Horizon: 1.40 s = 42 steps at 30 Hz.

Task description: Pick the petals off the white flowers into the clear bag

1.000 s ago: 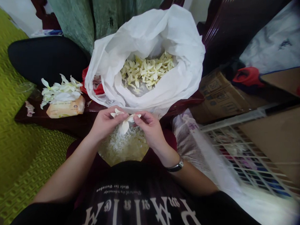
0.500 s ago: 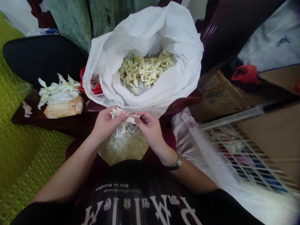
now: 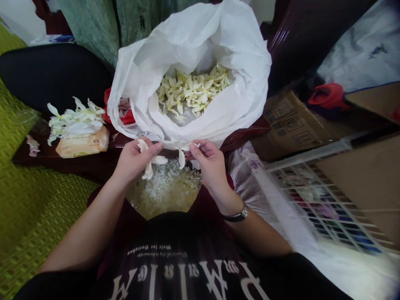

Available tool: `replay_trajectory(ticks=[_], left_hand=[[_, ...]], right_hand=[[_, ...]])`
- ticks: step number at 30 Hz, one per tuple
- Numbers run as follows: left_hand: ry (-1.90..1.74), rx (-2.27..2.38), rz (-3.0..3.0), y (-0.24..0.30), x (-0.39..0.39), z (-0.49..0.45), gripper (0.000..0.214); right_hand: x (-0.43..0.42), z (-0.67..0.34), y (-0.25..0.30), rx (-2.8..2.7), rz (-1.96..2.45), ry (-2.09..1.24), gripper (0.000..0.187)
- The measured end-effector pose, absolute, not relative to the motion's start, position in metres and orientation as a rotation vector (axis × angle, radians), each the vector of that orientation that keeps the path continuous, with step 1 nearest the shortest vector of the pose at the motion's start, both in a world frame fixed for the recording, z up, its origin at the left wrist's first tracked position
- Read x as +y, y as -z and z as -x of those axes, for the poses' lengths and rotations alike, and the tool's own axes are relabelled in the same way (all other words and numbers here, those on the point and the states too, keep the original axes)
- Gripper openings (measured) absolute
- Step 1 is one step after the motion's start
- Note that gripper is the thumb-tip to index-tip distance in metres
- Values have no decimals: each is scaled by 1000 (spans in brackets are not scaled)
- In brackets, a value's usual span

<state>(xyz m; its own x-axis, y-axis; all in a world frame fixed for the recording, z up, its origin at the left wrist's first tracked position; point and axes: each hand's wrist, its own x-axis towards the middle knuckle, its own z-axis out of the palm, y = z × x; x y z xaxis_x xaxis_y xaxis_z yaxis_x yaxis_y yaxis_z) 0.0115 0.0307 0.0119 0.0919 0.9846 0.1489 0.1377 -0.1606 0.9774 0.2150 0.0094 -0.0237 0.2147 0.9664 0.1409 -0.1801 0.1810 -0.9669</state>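
Note:
My left hand (image 3: 130, 158) is closed around a white flower (image 3: 149, 169), whose pale petals hang out below the fingers. Level with it and a short way to the right, my right hand (image 3: 210, 167) pinches a white petal (image 3: 181, 159), partly hidden by the fingers. Under both hands, between my knees, lies a heap of loose whitish petals (image 3: 167, 188); its container is hard to make out. Just beyond my fingertips stands a large white plastic bag (image 3: 246, 63), wide open, with many cream-coloured flowers (image 3: 192, 90) inside.
More white flowers (image 3: 76, 118) rest on a tissue pack (image 3: 82, 142) at the left of the dark wooden bench (image 3: 34, 158). A black cushion-like thing (image 3: 54, 73) sits behind. To the right are a cardboard box (image 3: 290, 121) and a white wire rack (image 3: 330, 208).
My hands, close together before over one white flower, have moved apart, left hand leftward and right hand rightward. White pieces now show at each hand.

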Motion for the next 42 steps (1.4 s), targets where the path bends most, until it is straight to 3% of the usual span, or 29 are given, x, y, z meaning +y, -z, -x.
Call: replay_trajectory(ticks=[11, 19, 25, 29, 35, 42], left_hand=[[-1045, 1175, -1402, -3, 43, -16, 49], [-958, 1143, -1381, -3, 42, -18, 51], [-958, 1041, -1310, -3, 38, -23, 46], [-977, 1024, -1290, -3, 34, -26, 43], [-972, 1028, -1229, -5, 34, -17, 38], [-962, 1008, -1228, -5, 34, -15, 32]], right_hand=[[7, -225, 29, -1259, 1104, -1094, 34], [6, -224, 35, -1733, 1227, -785, 24], [1, -202, 28, -1537, 1048, -1185, 35], [2, -195, 25, -1423, 1029, -1164, 29], [4, -206, 23, -1261, 1064, -1176, 37], [1, -212, 20, -1425, 1070, -1126, 35]])
